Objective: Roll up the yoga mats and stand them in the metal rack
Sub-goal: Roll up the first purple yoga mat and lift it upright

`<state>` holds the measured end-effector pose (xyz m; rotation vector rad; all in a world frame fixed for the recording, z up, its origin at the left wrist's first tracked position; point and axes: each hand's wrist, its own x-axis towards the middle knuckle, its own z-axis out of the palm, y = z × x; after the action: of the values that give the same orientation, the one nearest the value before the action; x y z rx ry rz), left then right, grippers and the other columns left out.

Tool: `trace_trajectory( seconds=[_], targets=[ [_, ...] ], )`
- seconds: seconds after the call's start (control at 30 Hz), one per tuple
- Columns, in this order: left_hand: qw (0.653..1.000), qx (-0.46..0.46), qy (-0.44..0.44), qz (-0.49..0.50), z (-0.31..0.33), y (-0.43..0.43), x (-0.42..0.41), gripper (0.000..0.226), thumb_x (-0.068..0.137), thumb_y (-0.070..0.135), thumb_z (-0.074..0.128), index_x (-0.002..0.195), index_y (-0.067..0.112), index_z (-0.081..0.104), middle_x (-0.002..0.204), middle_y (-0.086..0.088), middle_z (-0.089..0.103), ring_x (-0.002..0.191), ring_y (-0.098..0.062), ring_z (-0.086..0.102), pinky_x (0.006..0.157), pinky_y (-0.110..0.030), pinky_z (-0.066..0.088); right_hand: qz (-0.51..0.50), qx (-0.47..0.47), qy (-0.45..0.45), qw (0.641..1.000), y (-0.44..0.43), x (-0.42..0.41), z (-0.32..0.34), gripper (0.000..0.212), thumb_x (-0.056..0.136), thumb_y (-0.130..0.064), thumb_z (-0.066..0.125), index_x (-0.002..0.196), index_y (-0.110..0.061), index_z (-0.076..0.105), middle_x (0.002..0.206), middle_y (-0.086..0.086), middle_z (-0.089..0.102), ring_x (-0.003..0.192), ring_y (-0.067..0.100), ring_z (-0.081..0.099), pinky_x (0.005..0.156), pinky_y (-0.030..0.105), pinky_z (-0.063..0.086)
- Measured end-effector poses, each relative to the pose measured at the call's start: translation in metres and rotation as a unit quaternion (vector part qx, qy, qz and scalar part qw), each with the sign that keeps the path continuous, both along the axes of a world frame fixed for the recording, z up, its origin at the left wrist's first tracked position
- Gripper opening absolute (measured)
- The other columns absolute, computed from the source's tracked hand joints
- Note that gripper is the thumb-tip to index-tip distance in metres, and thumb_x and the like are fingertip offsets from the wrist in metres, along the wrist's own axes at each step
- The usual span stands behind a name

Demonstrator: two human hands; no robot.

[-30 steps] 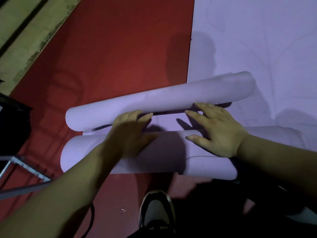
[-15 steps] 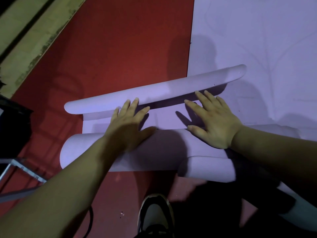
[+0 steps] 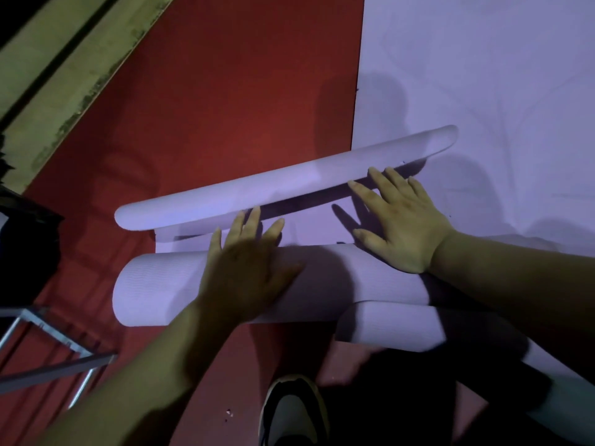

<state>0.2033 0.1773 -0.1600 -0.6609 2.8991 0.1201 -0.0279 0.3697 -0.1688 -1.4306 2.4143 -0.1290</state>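
A lilac yoga mat roll (image 3: 161,284) lies across the red floor in front of me. My left hand (image 3: 248,265) rests flat on top of the roll, fingers straight and spread. My right hand (image 3: 399,220) presses flat on the roll's far edge, fingers reaching over the mat's flat strip (image 3: 309,226). Beyond the fingers the mat's loose end (image 3: 289,181) curls up into a thin raised fold. A second lilac roll (image 3: 386,323) lies partly under my right forearm. The metal rack (image 3: 48,365) shows as grey bars at the lower left.
Another lilac mat (image 3: 483,75) lies spread flat at the upper right. A red floor (image 3: 225,91) covers the middle, with a pale green ledge (image 3: 48,75) at the upper left. My shoe (image 3: 293,410) is at the bottom centre. A dark object (image 3: 25,246) sits at the left edge.
The far curled end has moved away from the roll and flattened into a thinner fold. Both hands have slid forward over the roll with fingers spread.
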Motion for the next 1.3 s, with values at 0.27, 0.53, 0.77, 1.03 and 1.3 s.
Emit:
trace_trajectory(
  seconds=[0.27,0.53,0.77,1.03,1.3],
  targets=[
    [0.997,0.057,-0.003,0.054,-0.012,-0.028,-0.025,0.098,0.078,0.091,0.016,0.162,0.040,0.012,0.173,-0.007,0.002,0.159,-0.029,0.004,0.123,-0.061,0.011,-0.022,0.009,-0.003,1.000,0.004,0.032,0.013,0.088,0.087,-0.084,0.014,0.162,-0.038,0.007,0.172,0.006,0.008,0.158,0.030,0.007,0.125,0.057,0.010],
    [0.994,0.072,-0.029,0.081,-0.008,-0.036,-0.039,0.088,0.087,0.087,0.024,0.162,0.042,0.010,0.173,-0.002,-0.004,0.159,-0.025,-0.002,0.125,-0.058,0.006,-0.028,-0.029,0.025,0.999,-0.006,0.020,0.010,0.086,0.091,-0.078,0.027,0.163,-0.033,0.014,0.172,0.011,0.005,0.158,0.034,0.006,0.124,0.058,0.013],
    [0.999,0.034,-0.013,0.034,0.006,-0.020,-0.020,0.098,0.082,0.090,0.011,0.162,0.036,0.019,0.171,-0.013,0.012,0.157,-0.034,0.014,0.118,-0.066,0.019,-0.036,-0.060,0.050,0.996,-0.025,-0.005,0.010,0.079,0.092,-0.066,0.033,0.159,-0.023,0.029,0.162,0.015,0.032,0.149,0.042,0.027,0.120,0.059,0.023],
    [1.000,-0.012,-0.018,-0.005,-0.003,-0.016,-0.015,0.100,0.078,0.096,0.024,0.160,0.039,0.025,0.169,-0.009,0.023,0.152,-0.039,0.028,0.116,-0.063,0.029,-0.062,-0.026,0.023,0.997,-0.030,-0.010,0.009,0.082,0.091,-0.072,0.024,0.161,-0.028,0.023,0.165,0.010,0.031,0.152,0.036,0.025,0.122,0.055,0.022],
    [0.996,0.055,-0.072,0.025,0.000,-0.047,-0.049,0.107,0.065,0.101,-0.001,0.158,0.049,-0.008,0.173,0.000,0.000,0.157,-0.032,0.008,0.124,-0.057,0.015,-0.018,0.034,0.053,0.998,-0.006,0.017,0.014,0.089,0.089,-0.082,0.007,0.163,-0.033,0.008,0.172,0.008,0.008,0.158,0.031,0.010,0.125,0.057,0.013]
  ],
)
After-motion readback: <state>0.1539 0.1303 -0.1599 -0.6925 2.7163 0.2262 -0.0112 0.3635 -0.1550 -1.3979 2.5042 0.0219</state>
